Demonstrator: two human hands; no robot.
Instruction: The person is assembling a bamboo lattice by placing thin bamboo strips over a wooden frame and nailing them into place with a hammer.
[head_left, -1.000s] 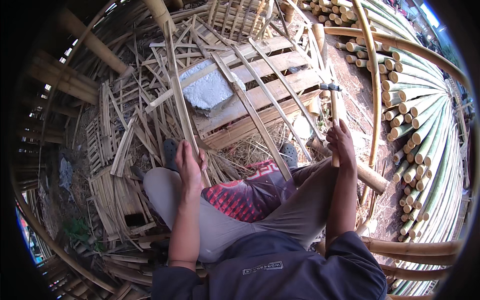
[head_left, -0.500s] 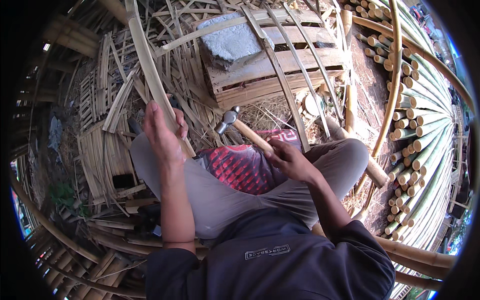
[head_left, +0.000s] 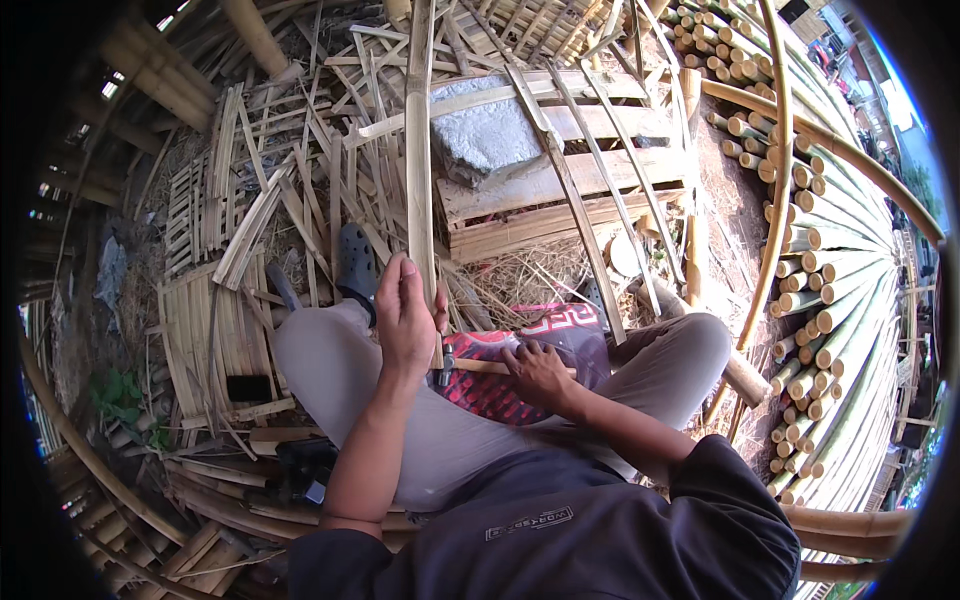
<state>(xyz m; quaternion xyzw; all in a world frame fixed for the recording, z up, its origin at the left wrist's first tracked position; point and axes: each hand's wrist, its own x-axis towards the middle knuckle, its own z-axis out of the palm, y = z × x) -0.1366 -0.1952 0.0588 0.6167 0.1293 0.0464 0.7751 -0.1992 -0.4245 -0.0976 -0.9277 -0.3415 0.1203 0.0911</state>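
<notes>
My left hand (head_left: 405, 325) is closed round the lower part of a long bamboo slat (head_left: 420, 170), which stands nearly upright in the view, its far end reaching the top edge. A hammer (head_left: 482, 366) lies sideways in my right hand (head_left: 540, 378), gripped by its wooden handle. Its metal head is close to the slat's lower end, just below my left hand; whether they touch I cannot tell. Under both hands a red and dark patterned cloth (head_left: 480, 395) covers my lap between the knees.
Ahead, a rough grey block (head_left: 485, 140) sits on a wooden crate (head_left: 560, 217), with thin bamboo strips (head_left: 570, 190) slanting across. Loose strips litter the ground at left, near a woven bamboo panel (head_left: 200, 340) bearing a black flat object (head_left: 249, 388). Bamboo poles (head_left: 845, 290) are stacked at right.
My left hand and the slat have swung right, toward the middle. The hammer has come down and left, its head now by the slat's lower end.
</notes>
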